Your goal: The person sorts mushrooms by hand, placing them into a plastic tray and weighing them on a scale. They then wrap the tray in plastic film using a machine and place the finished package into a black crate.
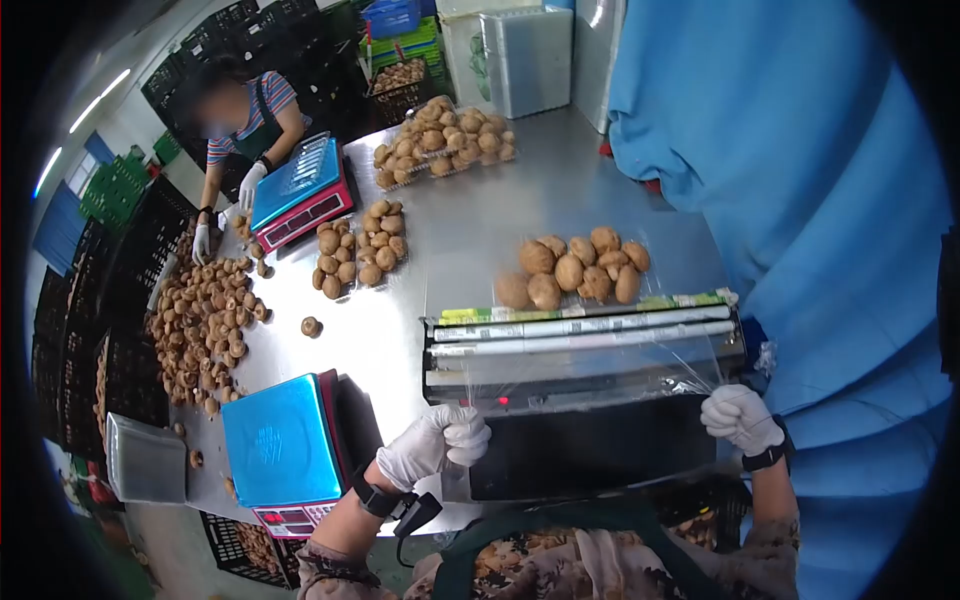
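Bright overall, with strip lights (98,102) glowing at the upper left. White glare washes out the middle of the table (385,340) and softens toward its far edge. A dark shadow falls just beside the near scale (282,442). The wide lens bends lines outward and blackens the corners. The hands (440,440) look fairly sharp; the co-worker's face is blurred.

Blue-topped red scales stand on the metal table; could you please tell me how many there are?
2: one red scale with a blue platform, left of the white-gloved left hand; a matching scale is beside the co-worker. None appears hidden.
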A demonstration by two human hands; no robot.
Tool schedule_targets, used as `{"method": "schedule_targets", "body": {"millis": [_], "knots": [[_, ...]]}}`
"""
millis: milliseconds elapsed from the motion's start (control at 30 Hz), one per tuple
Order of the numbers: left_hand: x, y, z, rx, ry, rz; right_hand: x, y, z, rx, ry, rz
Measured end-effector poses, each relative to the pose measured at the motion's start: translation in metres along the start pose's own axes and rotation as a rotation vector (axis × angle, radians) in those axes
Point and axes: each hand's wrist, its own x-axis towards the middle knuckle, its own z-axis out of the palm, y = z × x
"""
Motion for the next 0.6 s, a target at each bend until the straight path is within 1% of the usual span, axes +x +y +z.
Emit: {"method": "schedule_targets", "body": {"millis": [33,67,100,167,233,300,367,433,500,533,567,600], "knots": [[-0.004,0.006,0.020,0.057,-0.009,0.108,0.000,-0.012,0.008,-0.056,-0.009,-0.086],[-0.006,0.017,0.037,0.120,-0.020,0.222,-0.001,-0.028,0.015,-0.082,-0.069,-0.234],[-0.009,0.034,0.045,0.142,-0.084,0.363,0.000,-0.045,0.021,-0.108,-0.138,-0.386],[-0.006,0.075,0.055,0.459,0.262,0.803,0.017,-0.089,0.038,0.044,-0.229,-0.704],[0.026,0.150,0.065,0.108,0.160,1.004,0.057,-0.139,0.043,0.058,-0.140,-0.947],[0.073,0.202,0.086,0.320,0.162,1.110,0.117,-0.170,0.059,-0.567,0.200,-1.121],[0.147,0.239,0.006,0.856,0.156,1.139,0.174,-0.178,0.026,-0.855,0.195,-0.913],[0.153,0.219,0.014,1.116,0.355,0.823,0.205,-0.166,-0.002,-1.041,0.166,-0.800],[0.157,0.214,-0.005,1.609,0.375,0.497,0.218,-0.148,-0.026,-1.128,0.060,-0.708],[0.158,0.208,-0.013,1.631,0.221,0.591,0.218,-0.141,-0.031,-1.203,0.018,-0.576],[0.160,0.201,-0.020,1.649,0.253,0.532,0.222,-0.130,-0.038,-1.319,0.009,-0.660],[0.159,0.194,-0.021,1.614,0.246,0.556,0.220,-0.128,-0.037,-1.338,-0.008,-0.683]]}}
